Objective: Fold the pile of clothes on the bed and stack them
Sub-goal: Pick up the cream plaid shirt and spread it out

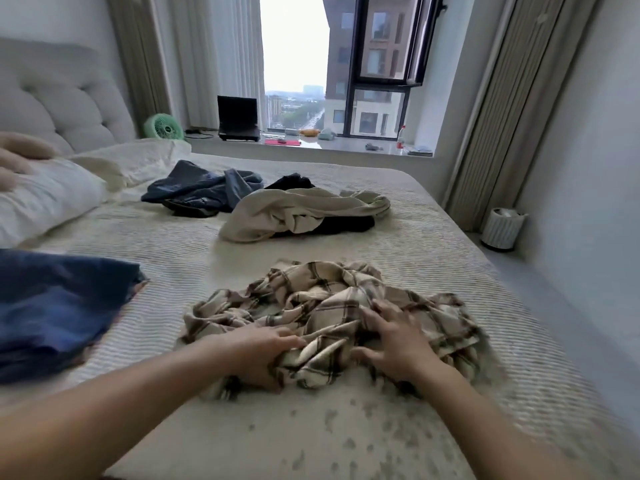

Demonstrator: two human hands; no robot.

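Head view, and nearest to us both our forearms reach in from six o'clock over the ribbed cream bed cover. Our left hand has its fingers curled into the near edge of the plaid shirt, gripping a fold of it. Our right hand lies on the same shirt with fingers spread and fairly straight, pressing the cloth rather than closing on it. The shirt is a crumpled heap, beige with brown checks, at the middle of the bed, unfolded. At nine o'clock a blue garment lies flat, blurred at the frame edge. Further out toward twelve o'clock sits the rest of the pile: a cream top bunched over a black garment, and just left of it rumpled blue jeans. Pillows rest at ten o'clock against a padded headboard. At three o'clock a white ribbed bin stands on the floor beside the bed; we cannot tell what is in it. Farthest, the windowsill holds a green fan, an open laptop and a bottle.
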